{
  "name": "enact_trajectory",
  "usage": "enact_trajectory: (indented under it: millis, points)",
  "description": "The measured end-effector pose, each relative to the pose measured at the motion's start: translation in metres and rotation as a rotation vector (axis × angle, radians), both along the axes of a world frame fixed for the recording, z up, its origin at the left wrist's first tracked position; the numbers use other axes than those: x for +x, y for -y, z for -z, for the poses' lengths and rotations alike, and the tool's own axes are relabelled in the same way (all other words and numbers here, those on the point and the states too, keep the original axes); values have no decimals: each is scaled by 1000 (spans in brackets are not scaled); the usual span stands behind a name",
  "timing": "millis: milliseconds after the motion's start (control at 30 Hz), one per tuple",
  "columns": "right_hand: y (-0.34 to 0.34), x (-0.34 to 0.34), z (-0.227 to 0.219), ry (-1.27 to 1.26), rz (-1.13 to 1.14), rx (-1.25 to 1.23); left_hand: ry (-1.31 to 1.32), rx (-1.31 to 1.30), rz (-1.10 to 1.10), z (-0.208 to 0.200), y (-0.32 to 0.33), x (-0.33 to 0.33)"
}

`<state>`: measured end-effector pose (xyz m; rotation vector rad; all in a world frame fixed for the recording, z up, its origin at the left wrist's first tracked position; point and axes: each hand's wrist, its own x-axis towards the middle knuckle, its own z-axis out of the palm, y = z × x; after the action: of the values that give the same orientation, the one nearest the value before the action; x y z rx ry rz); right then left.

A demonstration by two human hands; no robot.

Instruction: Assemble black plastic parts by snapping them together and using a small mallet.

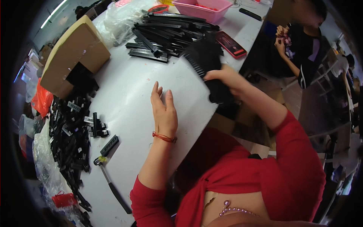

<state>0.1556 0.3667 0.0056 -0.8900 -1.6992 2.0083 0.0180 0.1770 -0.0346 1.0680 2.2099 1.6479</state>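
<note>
Over a white table [126, 98], gripping a ribbed black piece [206, 56] in the right hand [227, 78], slanting lengthwise away, right of the open, empty left hand [165, 115].

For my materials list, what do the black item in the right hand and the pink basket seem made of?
Black item: perhaps matte plastic, from its dull, ridged edge; blur leaves this open. Pink basket: likely smooth plastic, from its even colour and wide rim.
</note>
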Motion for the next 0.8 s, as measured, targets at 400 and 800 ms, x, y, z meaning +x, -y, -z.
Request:
enact_trajectory:
  millis: [400, 800]
  points:
    - [27, -68, 17, -269, -199, 468, -222, -257, -247, 8, 36, -64]
    - [-56, 101, 331, 596, 540, 427, -143, -198, -171, 23, 30, -97]
